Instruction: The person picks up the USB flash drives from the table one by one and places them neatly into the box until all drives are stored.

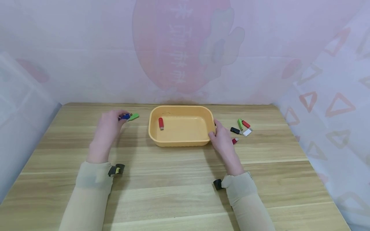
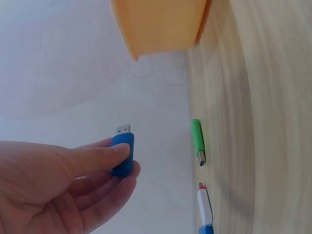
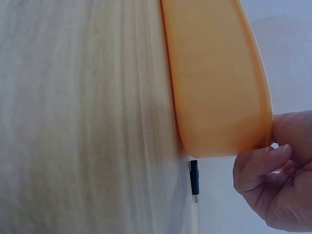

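A pale wooden table point(image 1: 179, 179) stands before a pink and white printed cloth wall point(image 1: 185, 48), and more cloth closes both sides. Near the far edge of the table, about at its middle, sits a yellow tray point(image 1: 181, 141), and inside it, at its left part, lies one red USB stick point(image 1: 161, 123). The left hand point(image 1: 107, 126) is raised a little over the table, left of the tray and toward the far edge; its thumb and curled fingers pinch a blue USB stick point(image 2: 123, 153), with the metal plug pointing away from the palm. Just beside this hand a green USB stick point(image 2: 197, 139) lies on the table, and the left wrist view shows also a white stick with red end point(image 2: 204, 204) close to it. The right hand point(image 1: 222, 136) grips the right rim of the tray, the thumb and the bent fingers closing on its corner. On the table to the right of the tray, toward the far right corner, lies a small group of sticks: a black one point(image 1: 235, 130), a green one point(image 1: 240, 124), a red one point(image 1: 246, 124), a white one point(image 1: 247, 132), and another red one point(image 1: 235, 140) just beside the right hand.
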